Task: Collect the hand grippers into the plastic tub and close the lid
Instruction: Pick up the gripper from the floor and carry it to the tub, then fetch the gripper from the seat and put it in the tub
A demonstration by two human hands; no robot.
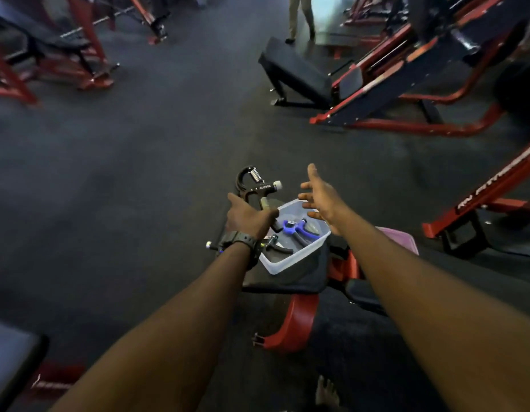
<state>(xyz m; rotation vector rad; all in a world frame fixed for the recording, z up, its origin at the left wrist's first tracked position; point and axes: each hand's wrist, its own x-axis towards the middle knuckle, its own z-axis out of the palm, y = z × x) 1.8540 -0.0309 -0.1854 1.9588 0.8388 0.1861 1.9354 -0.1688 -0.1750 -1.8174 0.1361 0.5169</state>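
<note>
- Currently: left hand (248, 217) closed around one handle of a black hand gripper (256, 188), held in the air above the tub's left end; spring and knob point up and away.
- Right hand (321, 197) empty, fingers spread wide, hovering over the tub's far right corner.
- Clear plastic tub (290, 261) sits open on the black bench pad (287, 282), near the pad's far edge.
- Blue hand gripper (296, 228) lies inside the tub, toward its far end.
- Second black gripper (277, 246) lies at the tub's left wall; inside or across the rim, cannot tell.
- Pink lid (402, 237) lies right of the tub, partly hidden behind the right forearm.
- Dark wristwatch (238, 240) on left wrist.
</note>
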